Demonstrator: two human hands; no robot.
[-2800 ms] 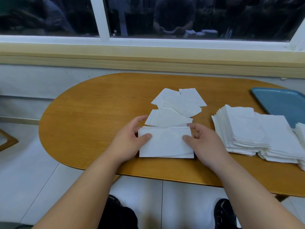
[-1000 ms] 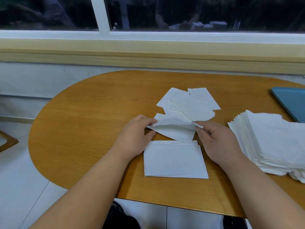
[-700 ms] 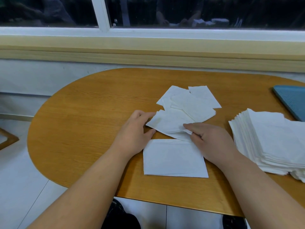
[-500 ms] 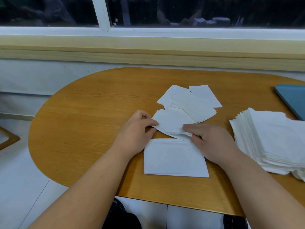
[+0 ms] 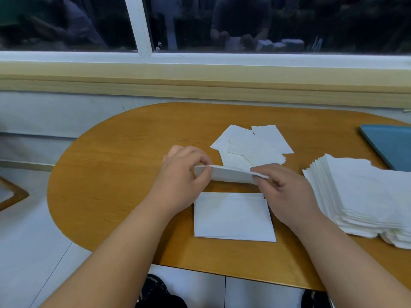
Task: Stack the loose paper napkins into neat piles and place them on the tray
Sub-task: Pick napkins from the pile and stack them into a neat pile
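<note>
A white paper napkin (image 5: 231, 174) hangs lifted off the table, nearly edge-on. My left hand (image 5: 182, 181) pinches its left end and my right hand (image 5: 287, 190) pinches its right end. Just below it a small flat pile of napkins (image 5: 233, 216) lies near the table's front edge. Several loose napkins (image 5: 253, 145) lie overlapping behind the held one. A tall fanned stack of napkins (image 5: 364, 196) sits to the right. The blue tray (image 5: 391, 145) shows at the far right edge, partly cut off.
The oval wooden table (image 5: 124, 165) stands against a wall under a window sill (image 5: 200, 81). Its left half is bare wood. White floor tiles (image 5: 29, 241) and my shoes (image 5: 160, 292) show below the front edge.
Both hands took a loose napkin from the heap behind the small pile and raised it off the table; it now hangs between them above the pile.
</note>
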